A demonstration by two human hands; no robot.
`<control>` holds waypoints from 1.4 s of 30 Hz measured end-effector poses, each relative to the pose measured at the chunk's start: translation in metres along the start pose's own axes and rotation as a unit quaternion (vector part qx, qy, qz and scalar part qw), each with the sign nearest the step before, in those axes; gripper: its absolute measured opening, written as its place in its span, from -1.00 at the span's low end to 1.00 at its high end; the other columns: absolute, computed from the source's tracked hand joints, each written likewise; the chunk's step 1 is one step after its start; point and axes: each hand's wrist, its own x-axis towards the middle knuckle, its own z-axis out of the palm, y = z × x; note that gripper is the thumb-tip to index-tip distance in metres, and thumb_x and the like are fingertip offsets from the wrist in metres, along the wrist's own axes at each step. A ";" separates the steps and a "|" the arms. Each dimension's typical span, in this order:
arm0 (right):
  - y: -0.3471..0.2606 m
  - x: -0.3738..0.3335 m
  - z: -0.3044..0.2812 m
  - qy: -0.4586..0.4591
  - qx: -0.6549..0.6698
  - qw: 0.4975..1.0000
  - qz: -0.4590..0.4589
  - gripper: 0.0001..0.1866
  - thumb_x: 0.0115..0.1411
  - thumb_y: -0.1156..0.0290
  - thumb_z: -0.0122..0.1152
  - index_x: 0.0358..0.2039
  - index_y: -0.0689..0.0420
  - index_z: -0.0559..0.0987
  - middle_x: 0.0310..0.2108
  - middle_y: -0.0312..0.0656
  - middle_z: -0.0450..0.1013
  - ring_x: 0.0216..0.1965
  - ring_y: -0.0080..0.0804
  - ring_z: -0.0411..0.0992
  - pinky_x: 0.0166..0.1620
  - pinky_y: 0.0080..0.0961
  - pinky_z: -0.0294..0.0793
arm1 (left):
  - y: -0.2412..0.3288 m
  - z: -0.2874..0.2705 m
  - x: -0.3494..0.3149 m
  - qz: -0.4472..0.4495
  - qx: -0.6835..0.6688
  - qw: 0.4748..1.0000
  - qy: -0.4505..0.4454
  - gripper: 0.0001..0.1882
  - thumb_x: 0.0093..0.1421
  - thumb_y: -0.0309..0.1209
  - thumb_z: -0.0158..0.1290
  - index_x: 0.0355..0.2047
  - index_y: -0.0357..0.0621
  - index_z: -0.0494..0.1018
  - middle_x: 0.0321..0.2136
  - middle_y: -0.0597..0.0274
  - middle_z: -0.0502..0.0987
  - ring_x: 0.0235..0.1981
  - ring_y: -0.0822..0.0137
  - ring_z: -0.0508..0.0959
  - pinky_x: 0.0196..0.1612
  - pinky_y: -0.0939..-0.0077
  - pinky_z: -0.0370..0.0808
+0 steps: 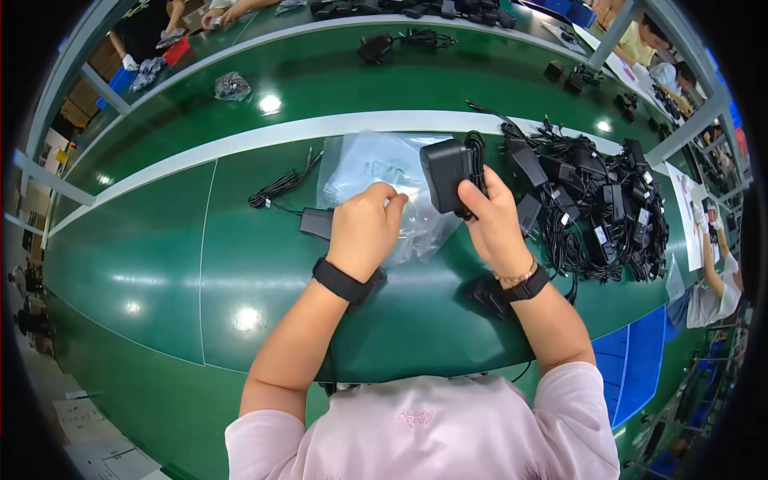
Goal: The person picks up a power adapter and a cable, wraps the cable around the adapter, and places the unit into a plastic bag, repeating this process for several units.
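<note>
My right hand (494, 220) is closed round a black power adapter (445, 172) and its bundled cable (475, 156), holding both above the table. Clear plastic bags (360, 160) lie in a stack in front of me. Over that stack, my left hand (366, 222) has its fingers curled and its thumb near the index finger, pinching at the plastic; the fingertips are partly hidden. Just left of it rests another black adapter (315, 222), whose coiled cable (282, 184) stretches away to the upper left.
A big heap of black adapters and cables (596, 204) covers the table's right side. Beyond a pale ledge (264, 138), a green conveyor surface (320, 88) carries a bagged item (232, 86) and an adapter (374, 48). A blue bin (640, 368) stands at the lower right. Other people work around.
</note>
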 end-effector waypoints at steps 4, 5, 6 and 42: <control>-0.008 -0.015 0.023 0.005 -0.343 0.922 -0.179 -0.56 0.03 0.41 0.25 -0.09 0.24 0.37 -0.25 -0.21 0.44 -0.26 -0.46 0.43 -0.21 -0.55 0.42 | -0.009 0.004 0.002 0.055 -0.018 0.992 0.115 -0.84 0.06 -0.39 0.07 -0.47 -0.22 0.38 -0.68 0.01 0.45 -0.64 0.05 0.48 -0.58 0.32 0.38; -0.011 -0.018 0.027 0.006 -0.386 0.904 -0.185 -0.54 -0.01 0.42 0.28 -0.08 0.23 0.37 -0.26 -0.17 0.44 -0.28 -0.44 0.43 -0.24 -0.54 0.42 | -0.009 0.001 0.004 0.008 -0.082 0.990 0.117 -0.84 0.08 -0.39 0.05 -0.47 -0.23 0.37 -0.68 0.01 0.45 -0.64 0.05 0.48 -0.58 0.32 0.38; -0.012 -0.020 0.030 0.007 -0.428 0.883 -0.190 -0.51 -0.04 0.43 0.30 -0.08 0.23 0.37 -0.27 -0.12 0.44 -0.30 -0.42 0.43 -0.26 -0.53 0.42 | -0.008 -0.002 0.006 -0.039 -0.146 0.981 0.119 -0.84 0.10 -0.38 0.04 -0.47 -0.23 0.37 -0.68 0.01 0.45 -0.64 0.05 0.48 -0.59 0.32 0.38; 0.006 0.036 0.056 -0.189 0.114 0.966 0.133 -0.75 0.05 0.58 0.12 -0.21 0.32 0.45 -0.22 -0.18 0.43 -0.32 -0.53 0.40 -0.27 -0.58 0.42 | 0.060 -0.033 -0.007 0.133 0.081 0.971 0.179 -0.87 0.04 -0.44 0.09 -0.42 -0.19 0.39 -0.57 0.11 0.46 -0.57 0.15 0.48 -0.53 0.38 0.41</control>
